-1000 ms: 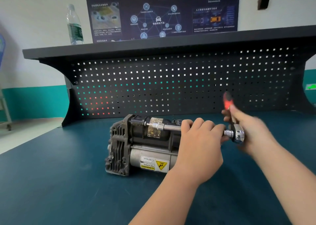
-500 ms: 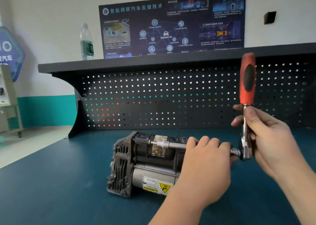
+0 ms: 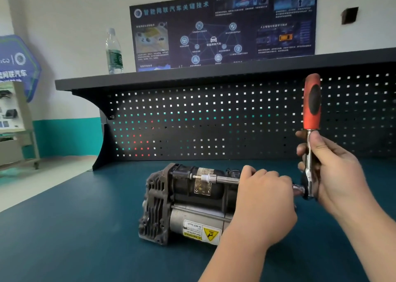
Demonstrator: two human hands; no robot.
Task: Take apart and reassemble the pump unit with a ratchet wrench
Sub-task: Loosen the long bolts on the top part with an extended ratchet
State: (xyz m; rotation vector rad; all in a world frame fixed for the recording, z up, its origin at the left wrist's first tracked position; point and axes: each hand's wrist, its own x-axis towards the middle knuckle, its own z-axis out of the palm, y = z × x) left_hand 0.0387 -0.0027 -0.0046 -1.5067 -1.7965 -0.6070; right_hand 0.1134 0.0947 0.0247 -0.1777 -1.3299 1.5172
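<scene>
The pump unit (image 3: 184,204) lies on its side on the blue-green bench top (image 3: 64,228), its finned grey end plate to the left and a yellow warning label facing me. A ratchet wrench (image 3: 311,110) with a red and black handle stands upright at the pump's right end. Its long silver extension bar (image 3: 216,178) runs left along the top of the pump to a socket on a bolt. My left hand (image 3: 263,204) curls round the extension bar and rests on the pump. My right hand (image 3: 330,168) grips the wrench's metal shank just below the red handle.
A black pegboard back panel (image 3: 214,120) with a shelf (image 3: 192,75) on top stands behind the pump. A water bottle (image 3: 114,52) stands on the shelf's left part. A dark poster (image 3: 222,26) hangs on the wall. The bench's left edge drops to the floor.
One second ago the wrench handle was blurred and tilted low to the right. It has swung up to upright and has stayed there since. My left hand has kept its hold on the extension bar.
</scene>
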